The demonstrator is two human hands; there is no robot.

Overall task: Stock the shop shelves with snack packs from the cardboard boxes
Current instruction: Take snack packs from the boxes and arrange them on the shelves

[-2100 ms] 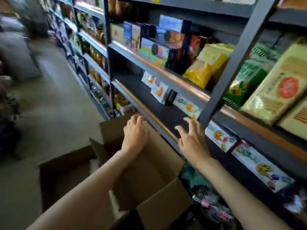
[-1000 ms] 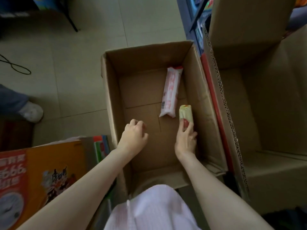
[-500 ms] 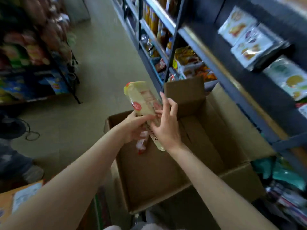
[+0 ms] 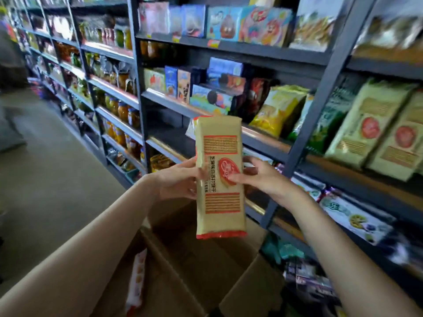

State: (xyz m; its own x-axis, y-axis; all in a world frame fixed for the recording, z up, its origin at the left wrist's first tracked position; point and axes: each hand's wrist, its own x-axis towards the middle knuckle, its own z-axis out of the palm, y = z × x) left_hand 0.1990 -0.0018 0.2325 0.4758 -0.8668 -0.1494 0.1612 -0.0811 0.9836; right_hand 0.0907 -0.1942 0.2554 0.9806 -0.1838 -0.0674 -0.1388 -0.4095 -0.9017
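Raised since half a second ago, pack now upright before shelves [image 4: 263, 143], above open box [image 4: 206, 266]. Pack [image 4: 219, 177] held mid-length from both sides: left hand [image 4: 176, 181] fingers curled on its left edge, right hand [image 4: 263, 179] fingers pinching its right edge. Second pack [image 4: 136, 280] lies in box.

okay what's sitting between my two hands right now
In the head view, the tall beige cracker pack with red stripes and a round red logo stands upright between the left hand and right hand; both grip its sides.
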